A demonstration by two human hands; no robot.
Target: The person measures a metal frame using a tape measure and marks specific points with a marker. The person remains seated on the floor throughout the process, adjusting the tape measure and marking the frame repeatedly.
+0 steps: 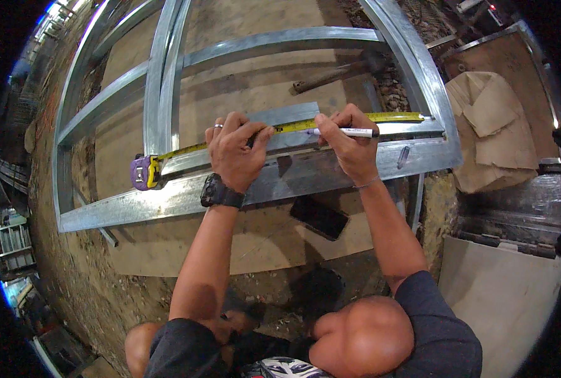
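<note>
My left hand [235,148], with a ring and a black wristwatch, is closed on the yellow blade of a tape measure, pressing it with thumb and fingers. The purple and yellow case [143,173] of the tape measure rests at the left on a galvanized metal frame [331,169]. Its blade [397,117] stretches along the near beam to the frame's right corner. In my right hand [353,148] is a white marker pen [360,132], its tip pointing left, just below the blade. A short metal piece [287,114] lies behind the blade, partly hidden by my hands.
A black phone [319,217] lies on a brown board [268,249] between my forearms. On the near beam sits a small dark cylinder [403,156]. A folded tan sheet [491,129] is at the right, above a pale panel [501,296]. Beyond my hands lies a rusty bar [324,79].
</note>
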